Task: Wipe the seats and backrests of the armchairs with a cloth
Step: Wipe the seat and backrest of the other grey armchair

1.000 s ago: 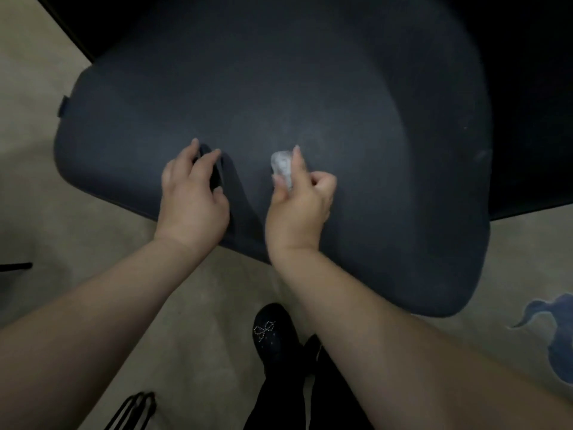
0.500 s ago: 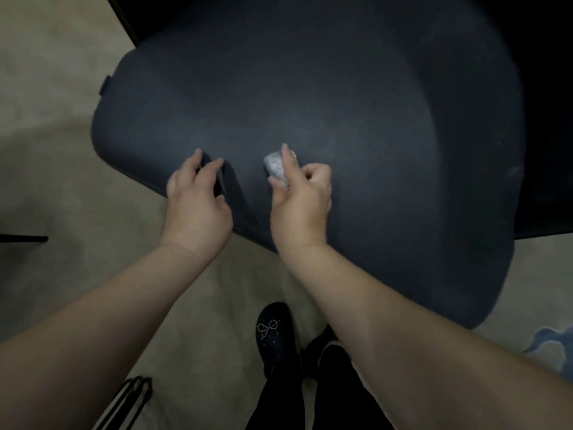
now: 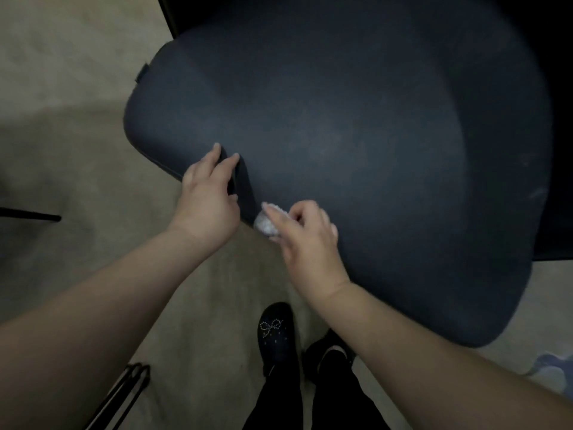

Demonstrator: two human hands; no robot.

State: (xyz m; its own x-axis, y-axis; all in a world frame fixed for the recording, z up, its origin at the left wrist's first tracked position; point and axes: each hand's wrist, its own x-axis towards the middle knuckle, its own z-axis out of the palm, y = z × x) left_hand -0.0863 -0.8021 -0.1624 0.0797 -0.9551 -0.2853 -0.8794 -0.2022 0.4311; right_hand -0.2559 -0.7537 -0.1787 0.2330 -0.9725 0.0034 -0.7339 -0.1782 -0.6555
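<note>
A dark blue armchair seat [image 3: 356, 125] fills the upper middle and right of the head view. My right hand [image 3: 305, 237] grips a small balled-up white cloth [image 3: 266, 223] and holds it against the seat's near front edge. My left hand [image 3: 209, 193] rests on that same front edge just to the left, its fingers laid over the cushion with the thumb underneath. The backrest lies in darkness at the top and cannot be made out.
Beige carpet [image 3: 68, 125] surrounds the chair. My feet in dark shoes [image 3: 276, 333] stand close below the seat. A thin black bar [image 3: 31, 214] lies at the far left, and black rods [image 3: 124, 395] rise at the bottom left. A blue rug pattern [image 3: 552, 364] shows at the right.
My right hand has dragged the cloth from the seat's top surface back and down to its front edge. My left hand stayed on the edge. The view has shifted so the chair sits further right.
</note>
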